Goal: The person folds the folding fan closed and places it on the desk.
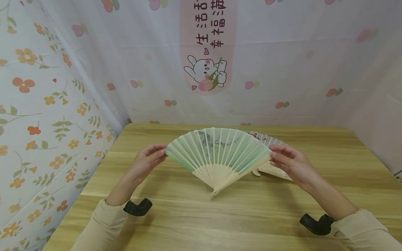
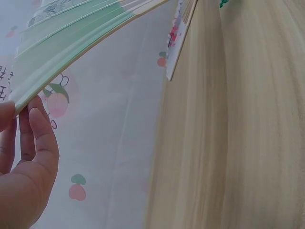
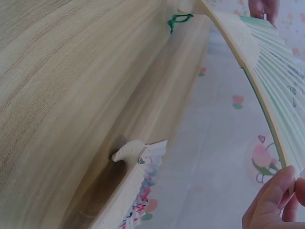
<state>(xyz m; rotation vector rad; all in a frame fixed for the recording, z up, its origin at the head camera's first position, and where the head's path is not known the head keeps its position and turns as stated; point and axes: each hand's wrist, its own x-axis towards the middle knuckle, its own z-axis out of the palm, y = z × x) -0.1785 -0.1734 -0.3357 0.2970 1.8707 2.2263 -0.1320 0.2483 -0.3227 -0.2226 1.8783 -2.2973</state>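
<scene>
Green fan [image 1: 216, 150] is spread wide along 9-to-3, pivot [image 1: 215, 192] down at 6, left hand [image 1: 147, 162] pinching its 9 o'clock corner, right hand [image 1: 295, 165] pinching the 3, so neither's really nearer.

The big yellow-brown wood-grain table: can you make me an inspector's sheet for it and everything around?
Surface: yellow-brown wood-grain tabletop.
Job's things: spread pale-green folding fan with cream ribs and dark branch drawing.
Clutter: white folding fan with red print, partly hidden behind the green one.
Hands: left hand pinches the green fan's left corner; right hand pinches its right corner.
Cables: nothing sure; dark sliver at right edge, unclear.
Surroundings: white rabbit-print cloth behind; white orange-flower cloth at left.
</scene>
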